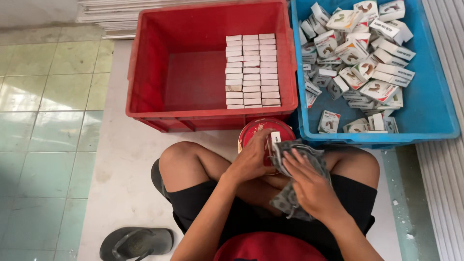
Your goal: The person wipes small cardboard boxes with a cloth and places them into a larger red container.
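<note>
Box: small, white, gripped in left hand over red tub; right hand clutched grey rag against it.

Floor: pale green tiles on left, white sheet laid over middle. On sheet: red crate and blue crate side by side, touching; red round tin just in front of red crate. Dark sandal at bottom left, straddling sheet/tile edge.
</note>
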